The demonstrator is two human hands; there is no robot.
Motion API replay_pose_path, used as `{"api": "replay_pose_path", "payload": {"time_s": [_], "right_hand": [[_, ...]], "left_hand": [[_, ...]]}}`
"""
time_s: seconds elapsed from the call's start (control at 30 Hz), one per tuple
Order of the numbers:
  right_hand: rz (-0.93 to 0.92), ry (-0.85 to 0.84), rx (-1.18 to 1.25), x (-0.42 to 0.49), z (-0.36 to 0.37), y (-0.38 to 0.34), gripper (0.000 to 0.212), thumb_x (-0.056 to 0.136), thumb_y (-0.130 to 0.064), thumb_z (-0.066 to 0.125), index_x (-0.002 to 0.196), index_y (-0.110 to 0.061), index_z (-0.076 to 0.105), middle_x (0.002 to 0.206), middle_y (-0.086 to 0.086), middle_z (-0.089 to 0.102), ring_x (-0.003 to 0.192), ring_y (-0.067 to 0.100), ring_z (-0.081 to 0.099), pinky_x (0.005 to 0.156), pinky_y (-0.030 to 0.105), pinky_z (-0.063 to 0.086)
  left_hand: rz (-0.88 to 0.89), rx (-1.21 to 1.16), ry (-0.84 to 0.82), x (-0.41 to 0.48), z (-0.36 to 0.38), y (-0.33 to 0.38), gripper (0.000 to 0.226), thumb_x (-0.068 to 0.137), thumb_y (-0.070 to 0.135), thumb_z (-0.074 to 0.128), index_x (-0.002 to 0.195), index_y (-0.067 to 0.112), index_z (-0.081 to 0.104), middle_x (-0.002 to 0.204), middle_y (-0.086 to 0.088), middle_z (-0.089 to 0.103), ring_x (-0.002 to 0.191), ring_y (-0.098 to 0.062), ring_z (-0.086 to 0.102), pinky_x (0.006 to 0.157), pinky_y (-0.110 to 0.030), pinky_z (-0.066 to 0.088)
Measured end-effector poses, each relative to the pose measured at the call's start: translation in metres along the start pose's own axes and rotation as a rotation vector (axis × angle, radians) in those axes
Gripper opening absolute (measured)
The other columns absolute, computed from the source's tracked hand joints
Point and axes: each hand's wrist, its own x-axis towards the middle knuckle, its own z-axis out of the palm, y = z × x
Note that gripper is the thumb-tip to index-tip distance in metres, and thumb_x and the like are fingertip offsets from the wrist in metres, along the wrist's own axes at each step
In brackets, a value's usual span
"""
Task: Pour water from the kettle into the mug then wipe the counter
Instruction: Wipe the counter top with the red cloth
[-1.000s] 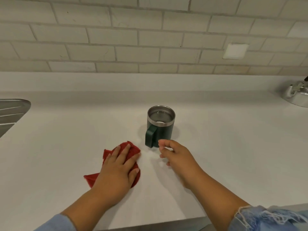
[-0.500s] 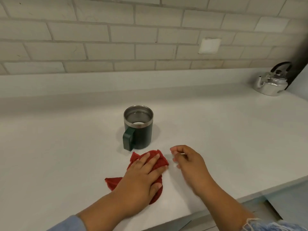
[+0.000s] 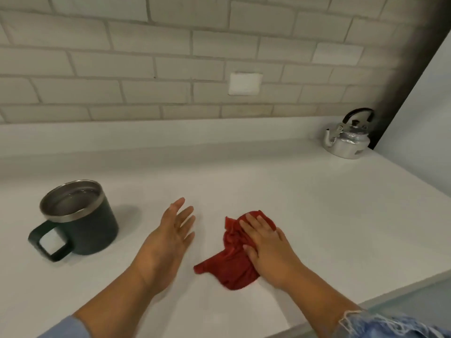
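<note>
The dark green mug (image 3: 80, 223) stands upright at the left of the white counter (image 3: 268, 186) with water showing in its steel interior. The lidded metal kettle (image 3: 346, 142) sits well apart at the far right corner. The crumpled red cloth (image 3: 231, 264) lies near the front edge under the flat, pressing right hand (image 3: 268, 252), while the left hand (image 3: 168, 242) is beside it with fingers straight and spread, holding nothing.

Back wall: off-white glazed brick tiles (image 3: 156, 45), running bond, grey grout. Blank white rectangular wall plate (image 3: 245, 83) set among tiles. Low white upstand (image 3: 146, 135) below. Dark vertical corner strip (image 3: 412, 69) at right; pale plain side wall (image 3: 436, 106) beyond. Light soft, even.
</note>
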Motion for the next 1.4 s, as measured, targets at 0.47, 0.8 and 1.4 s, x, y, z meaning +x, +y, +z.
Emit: {"api": "replay_pose_path", "payload": {"time_s": [0.47, 0.8, 1.4], "right_hand": [[0.249, -0.044, -0.134, 0.114, -0.054, 0.131, 0.056, 0.093, -0.053, 0.029, 0.147, -0.046, 0.014, 0.161, 0.003, -0.001, 0.147, 0.030, -0.004, 0.117, 0.052, 0.004], [-0.442, -0.109, 0.120, 0.044, -0.032, 0.065, 0.038, 0.093, -0.035, 0.049, 0.130, -0.044, 0.051, 0.153, -0.019, 0.026, 0.143, 0.003, 0.014, 0.117, 0.027, 0.010], [0.191, 0.047, 0.940, 0.010, -0.119, 0.023, 0.022, 0.083, -0.021, 0.066, 0.070, -0.017, 0.048, 0.069, -0.003, 0.055, 0.059, 0.012, 0.050, 0.052, 0.019, 0.039]], "left_hand": [[0.047, 0.209, 0.209, -0.009, 0.036, -0.028, 0.061, 0.067, 0.066, 0.061, 0.110, 0.023, 0.066, 0.110, -0.009, 0.071, 0.105, -0.025, 0.067, 0.099, -0.046, 0.044], [0.078, 0.335, 0.167, 0.007, 0.046, -0.002, 0.029, 0.092, 0.038, 0.049, 0.106, 0.020, 0.067, 0.103, -0.007, 0.072, 0.096, -0.023, 0.069, 0.095, -0.046, 0.049], [-0.165, 0.642, -0.206, 0.025, 0.096, -0.001, 0.069, 0.066, 0.041, 0.080, 0.125, 0.037, 0.044, 0.116, 0.005, 0.064, 0.108, -0.008, 0.059, 0.093, -0.027, 0.044]]}}
